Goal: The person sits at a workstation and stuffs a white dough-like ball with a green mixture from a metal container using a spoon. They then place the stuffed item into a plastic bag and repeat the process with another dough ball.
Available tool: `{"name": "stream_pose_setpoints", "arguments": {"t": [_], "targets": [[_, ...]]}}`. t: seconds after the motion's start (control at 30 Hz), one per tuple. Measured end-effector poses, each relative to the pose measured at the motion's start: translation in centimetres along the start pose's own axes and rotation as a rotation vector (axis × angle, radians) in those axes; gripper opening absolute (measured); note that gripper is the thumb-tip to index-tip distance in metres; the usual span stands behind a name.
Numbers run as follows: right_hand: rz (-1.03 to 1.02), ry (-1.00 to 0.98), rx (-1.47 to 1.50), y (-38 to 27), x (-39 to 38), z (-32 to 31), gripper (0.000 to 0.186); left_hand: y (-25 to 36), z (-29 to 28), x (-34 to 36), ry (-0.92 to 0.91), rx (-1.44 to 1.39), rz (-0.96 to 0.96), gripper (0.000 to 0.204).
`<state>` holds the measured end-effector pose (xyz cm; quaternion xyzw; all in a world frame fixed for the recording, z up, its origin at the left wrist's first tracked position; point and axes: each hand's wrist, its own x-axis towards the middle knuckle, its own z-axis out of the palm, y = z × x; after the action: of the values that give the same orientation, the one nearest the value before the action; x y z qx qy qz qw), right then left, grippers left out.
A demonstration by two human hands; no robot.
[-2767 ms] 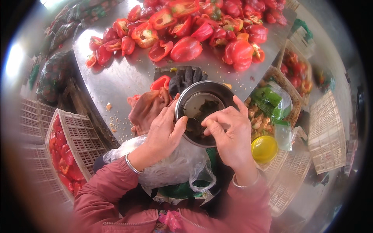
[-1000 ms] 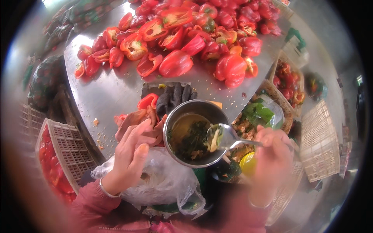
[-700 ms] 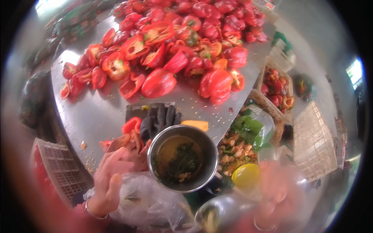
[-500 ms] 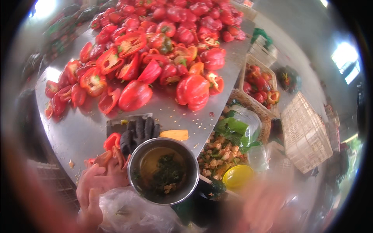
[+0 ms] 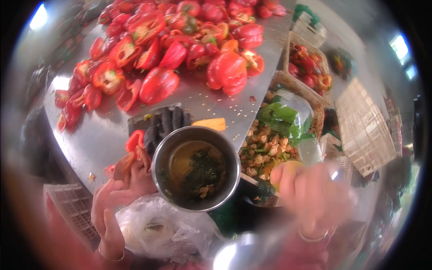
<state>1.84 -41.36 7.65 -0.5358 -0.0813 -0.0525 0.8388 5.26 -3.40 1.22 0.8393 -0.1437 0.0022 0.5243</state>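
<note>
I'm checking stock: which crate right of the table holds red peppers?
The middle crate, between the one with green material and the one with the plastic bag; of these, only it shows red peppers.

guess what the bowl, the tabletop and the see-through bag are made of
Bowl: metal, probably stainless steel, smooth, with a bright, shiny rim. Tabletop: apparently sheet metal, grey and smooth, with a glare patch and blurred red reflections. Bag: thin, translucent, glossy plastic film, judging by its crinkles and highlights.

Metal table (image 5: 105,139) here, huge heap of red peppers (image 5: 157,85) way out past the left hand (image 5: 108,200). Closer to that hand, a dark slab (image 5: 136,122) under a black glove (image 5: 163,125). Pale seeds (image 5: 233,107) kinda scattered ahead of the right hand (image 5: 310,193), leftward.
</note>
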Motion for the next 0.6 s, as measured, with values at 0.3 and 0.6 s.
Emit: {"name": "stream_pose_setpoints", "arguments": {"t": [0.3, 0.6], "targets": [[0.284, 0.293, -0.837, 4.7, -0.2, 4.1, 0.010, 3.2, 0.0, -0.9, 0.062, -0.209, 0.037, 0.050], [0.101, 0.337, -0.849, 5.5, -1.7, 3.3, 0.025, 4.6, -2.4, -3.9, 0.208, -0.125, 0.187, 0.052]]}}
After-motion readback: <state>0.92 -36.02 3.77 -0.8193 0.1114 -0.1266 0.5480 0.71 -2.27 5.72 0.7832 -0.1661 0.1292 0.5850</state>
